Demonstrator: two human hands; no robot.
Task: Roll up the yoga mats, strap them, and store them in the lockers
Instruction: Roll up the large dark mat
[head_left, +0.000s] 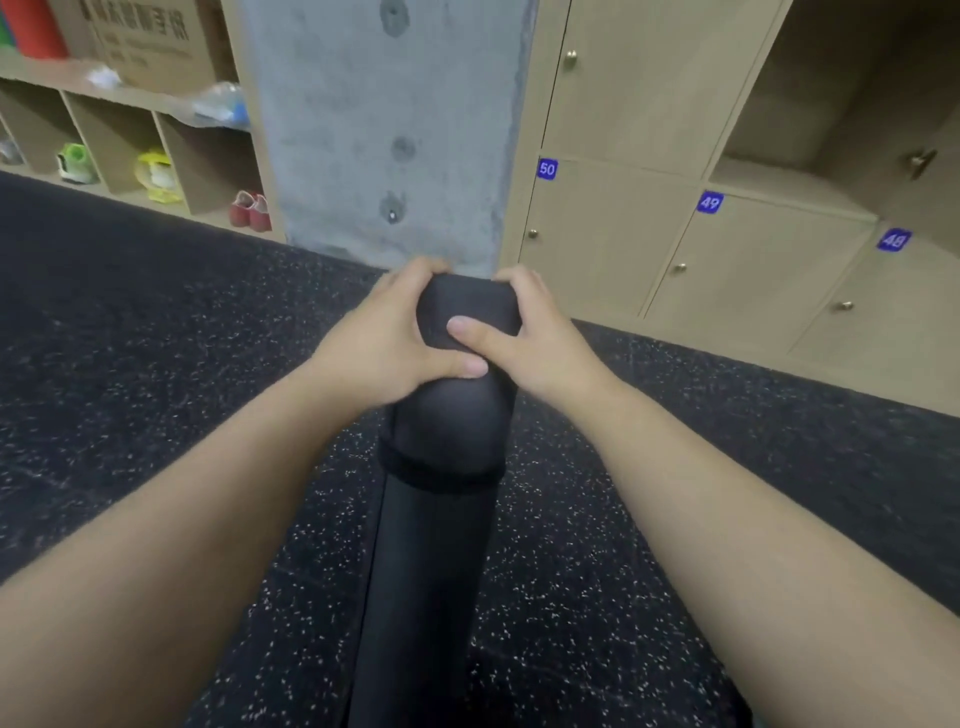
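Rolled black yoga mat (441, 545), far end gripped between both hands (457, 332)

A rolled black yoga mat (431, 571) lies on the dark speckled floor (156, 322).

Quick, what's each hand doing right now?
Left hand: grips the far end of the rolled mat.
Right hand: grips the same end.
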